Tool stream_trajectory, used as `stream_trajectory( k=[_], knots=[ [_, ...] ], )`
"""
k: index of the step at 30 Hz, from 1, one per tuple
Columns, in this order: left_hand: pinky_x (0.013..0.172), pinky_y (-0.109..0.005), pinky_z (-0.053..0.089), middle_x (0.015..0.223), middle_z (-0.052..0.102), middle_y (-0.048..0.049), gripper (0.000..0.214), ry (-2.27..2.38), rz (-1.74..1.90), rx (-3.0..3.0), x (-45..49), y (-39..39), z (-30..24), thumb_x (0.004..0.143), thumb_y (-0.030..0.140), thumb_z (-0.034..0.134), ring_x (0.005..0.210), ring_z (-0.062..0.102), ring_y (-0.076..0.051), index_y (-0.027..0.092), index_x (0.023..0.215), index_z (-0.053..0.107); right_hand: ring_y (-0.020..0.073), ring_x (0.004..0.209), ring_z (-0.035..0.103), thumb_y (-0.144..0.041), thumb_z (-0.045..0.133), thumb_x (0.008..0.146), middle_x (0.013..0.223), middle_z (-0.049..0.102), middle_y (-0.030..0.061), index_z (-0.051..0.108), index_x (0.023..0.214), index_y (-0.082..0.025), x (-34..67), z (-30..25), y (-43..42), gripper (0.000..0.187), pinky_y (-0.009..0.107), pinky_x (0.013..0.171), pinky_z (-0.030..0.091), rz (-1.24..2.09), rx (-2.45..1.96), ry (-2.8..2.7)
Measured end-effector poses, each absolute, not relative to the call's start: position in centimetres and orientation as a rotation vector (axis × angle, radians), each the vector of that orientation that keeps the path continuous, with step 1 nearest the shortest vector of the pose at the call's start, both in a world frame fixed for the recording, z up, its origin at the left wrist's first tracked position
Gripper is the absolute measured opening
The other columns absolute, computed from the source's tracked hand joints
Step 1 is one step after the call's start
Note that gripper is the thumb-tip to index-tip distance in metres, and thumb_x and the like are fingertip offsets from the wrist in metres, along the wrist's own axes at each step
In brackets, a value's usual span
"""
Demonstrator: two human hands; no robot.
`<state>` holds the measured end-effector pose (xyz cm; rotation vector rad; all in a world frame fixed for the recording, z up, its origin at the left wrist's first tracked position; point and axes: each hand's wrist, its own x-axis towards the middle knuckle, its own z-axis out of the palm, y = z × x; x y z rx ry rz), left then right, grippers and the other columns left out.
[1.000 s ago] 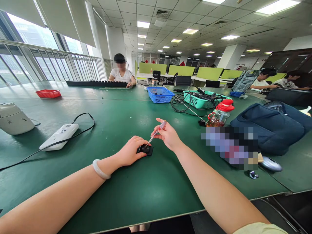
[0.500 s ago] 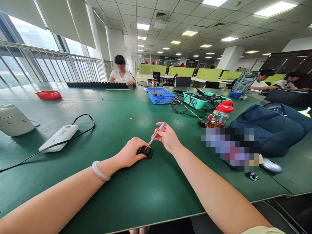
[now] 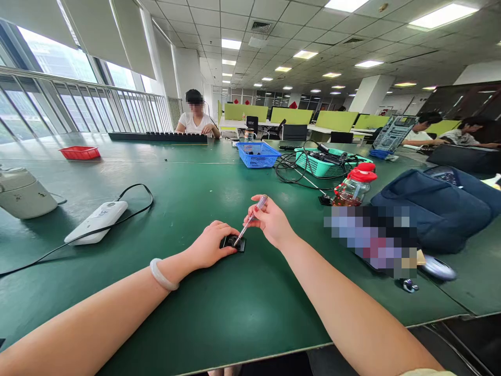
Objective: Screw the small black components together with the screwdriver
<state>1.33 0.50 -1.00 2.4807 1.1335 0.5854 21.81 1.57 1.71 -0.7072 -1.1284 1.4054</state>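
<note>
Up close, the left hand (image 3: 211,244) curls its grip over a small black part (image 3: 236,243) lying flat on the green surface (image 3: 219,313), pinning it down. The right hand (image 3: 272,222) has its grip pinched shut on a clear-handled screwdriver (image 3: 253,215), tip slanting down onto that part. Further out: a white power strip (image 3: 96,222) on the left, a red-lidded bottle (image 3: 354,190) and navy bag (image 3: 430,209) on the right. Beyond, a blue basket (image 3: 257,154), a red tray (image 3: 79,152), and a person (image 3: 194,119) seated at a long black keyboard (image 3: 156,137), in an open office under ceiling panel lights.

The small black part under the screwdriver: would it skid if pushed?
Probably: the left hand pins the small black part to the smooth green table against the screwdriver, suggesting it is light. Flat and blocky, it likely won't roll. It looks rigid.
</note>
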Motion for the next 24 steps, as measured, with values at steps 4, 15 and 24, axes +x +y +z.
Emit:
stream_trajectory(
  k=[4, 15, 24],
  knots=[
    [0.099, -0.045, 0.046, 0.109, 0.071, -0.0059, 0.032, 1.153, 0.570, 2.475, 1.3, 0.6, -0.9, 0.082, 0.033, 0.070, 0.110, 0.057, -0.029, 0.024, 0.112, 0.068, 0.0149, 0.066, 0.066, -0.034, 0.076, 0.074, 0.071, 0.061, -0.0080, 0.049, 0.100, -0.025, 21.7, 2.0, 1.1, 0.039, 0.036, 0.065, 0.057, 1.309, -0.634, -1.179],
    [0.101, -0.046, 0.045, 0.112, 0.071, -0.0066, 0.031, 1.134, 0.577, 2.464, 1.3, 0.6, -0.9, 0.083, 0.033, 0.069, 0.110, 0.056, -0.029, 0.023, 0.113, 0.069, 0.0150, 0.067, 0.068, -0.036, 0.077, 0.074, 0.073, 0.062, -0.0078, 0.048, 0.098, -0.025, 22.4, 0.2, 2.6, 0.039, 0.037, 0.068, 0.058, 1.263, -0.717, -1.133],
    [0.103, -0.045, 0.045, 0.113, 0.071, -0.0054, 0.032, 1.095, 0.597, 2.471, 1.2, 0.8, -1.3, 0.083, 0.033, 0.069, 0.112, 0.058, -0.028, 0.025, 0.114, 0.068, 0.0158, 0.066, 0.067, -0.030, 0.076, 0.074, 0.072, 0.062, -0.0070, 0.050, 0.099, -0.024, 23.1, -0.3, 3.1, 0.036, 0.038, 0.067, 0.058, 1.342, -0.699, -1.070]
  ],
)
